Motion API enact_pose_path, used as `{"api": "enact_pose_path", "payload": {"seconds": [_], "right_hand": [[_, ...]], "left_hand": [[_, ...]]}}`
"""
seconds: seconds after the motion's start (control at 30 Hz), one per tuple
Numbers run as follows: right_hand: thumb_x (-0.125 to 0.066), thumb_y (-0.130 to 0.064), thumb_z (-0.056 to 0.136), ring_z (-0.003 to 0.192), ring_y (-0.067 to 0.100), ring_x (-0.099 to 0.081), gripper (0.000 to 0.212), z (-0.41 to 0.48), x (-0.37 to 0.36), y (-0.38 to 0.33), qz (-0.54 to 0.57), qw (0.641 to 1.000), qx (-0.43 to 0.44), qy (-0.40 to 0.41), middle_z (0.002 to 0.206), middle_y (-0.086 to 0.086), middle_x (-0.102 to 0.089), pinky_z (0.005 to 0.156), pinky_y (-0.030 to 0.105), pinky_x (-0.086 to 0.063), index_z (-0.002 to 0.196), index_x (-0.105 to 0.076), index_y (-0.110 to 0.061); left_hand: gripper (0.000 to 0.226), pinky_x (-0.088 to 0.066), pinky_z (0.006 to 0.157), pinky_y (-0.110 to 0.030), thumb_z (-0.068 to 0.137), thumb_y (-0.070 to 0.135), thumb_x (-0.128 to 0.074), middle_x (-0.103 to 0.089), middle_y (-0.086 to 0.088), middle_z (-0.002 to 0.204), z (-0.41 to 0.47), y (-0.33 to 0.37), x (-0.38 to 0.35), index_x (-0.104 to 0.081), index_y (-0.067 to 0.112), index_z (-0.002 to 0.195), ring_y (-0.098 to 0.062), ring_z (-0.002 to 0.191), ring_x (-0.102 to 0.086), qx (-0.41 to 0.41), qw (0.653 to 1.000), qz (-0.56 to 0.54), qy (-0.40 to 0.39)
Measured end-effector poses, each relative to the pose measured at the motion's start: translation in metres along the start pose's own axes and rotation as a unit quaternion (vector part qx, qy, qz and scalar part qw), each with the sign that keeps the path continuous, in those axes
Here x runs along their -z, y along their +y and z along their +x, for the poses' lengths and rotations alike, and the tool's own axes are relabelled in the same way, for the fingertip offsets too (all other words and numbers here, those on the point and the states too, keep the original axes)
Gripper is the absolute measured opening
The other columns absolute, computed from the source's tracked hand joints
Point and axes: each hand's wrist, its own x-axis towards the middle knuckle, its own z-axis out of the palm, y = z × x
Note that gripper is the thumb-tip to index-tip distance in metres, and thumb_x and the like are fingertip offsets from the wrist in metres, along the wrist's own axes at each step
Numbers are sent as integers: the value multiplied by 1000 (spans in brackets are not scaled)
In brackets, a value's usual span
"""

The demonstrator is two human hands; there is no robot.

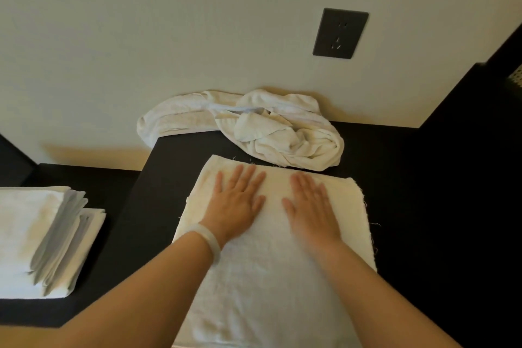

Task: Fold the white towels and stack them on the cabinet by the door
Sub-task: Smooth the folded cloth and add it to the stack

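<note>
- The left hand point(237, 200) lay palm down on the far half of a folded white towel point(268, 277), its fingers straight and slightly spread.
- The right hand point(310, 206) lay palm down just beside it on the same towel, fingers straight and close together; this hand was a little blurred.
- The 2 hands were near each other but apart, thumbs pointing inward.
- A pale bracelet point(207, 240) sat on the left wrist.
- That towel lay flat on a dark cabinet top point(158, 206), with loose threads along its far and right edges.
- A heap of crumpled white towels point(282, 130) sat behind it against the wall point(169, 37), just beyond the flat towel's far edge, with 1 end drooping past the top's back left corner.
- A stack of folded white towels point(36, 237) rested on a lower dark ledge point(113, 183) to the left, well apart from the hands, its layered edges facing right.
- A dark socket plate point(340, 33) was set in the wall above the heap; any marking on it was too small to read.
</note>
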Motion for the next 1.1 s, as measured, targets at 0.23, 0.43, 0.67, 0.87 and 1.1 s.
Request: {"api": "enact_pose_path", "payload": {"seconds": [0.23, 0.43, 0.67, 0.87, 1.1], "right_hand": [[-7, -52, 102, 151, 14, 16, 66, -6, 18, 80, -26, 992, -124, -25, 165, -1, 17, 124, 38, 9, 156, 14, -19], [-19, -51, 104, 152, 24, 15, 69, -2, 15, 11, -35, 992, -116, 31, 166, 3, 14, 118, 47, 17, 158, 8, -17], [-10, -53, 102, 152, 16, 12, 67, -4, 10, 65, -19, 989, -142, 21, 166, 0, 12, 125, 42, 5, 158, 9, -21], [-14, -54, 103, 152, 22, 12, 70, -10, 20, 63, -43, 984, -172, 36, 166, 4, 11, 122, 46, 12, 157, 12, -17], [11, -62, 86, 147, 5, 17, 82, -64, -11, 37, -27, 999, -38, 13, 164, -7, 11, 121, 36, 14, 158, 5, -22]], "left_hand": [[67, 7, 122, -49, 99, 60, -4, 9, -1, 165, -3, -35, 4, 7, 28, 157, -22, 152, 12, 108, 994, 6, 12], [70, 3, 119, -52, 98, 55, -2, -2, -6, 166, -3, 12, 9, -12, 22, 158, -28, 153, 0, 33, 998, 20, 56], [67, 1, 122, -51, 97, 57, 2, 2, 1, 166, -13, -50, 3, -2, 30, 158, -22, 153, 4, 117, 993, 14, 30], [64, -4, 123, -50, 104, 48, -14, -4, -9, 165, -34, -46, 17, -8, 16, 158, -30, 152, -3, 158, 986, 31, 40], [65, -4, 120, -50, 98, 55, -9, -15, 0, 164, -73, -7, -14, -19, 31, 157, -25, 151, -16, 31, 999, -12, 18]]}}
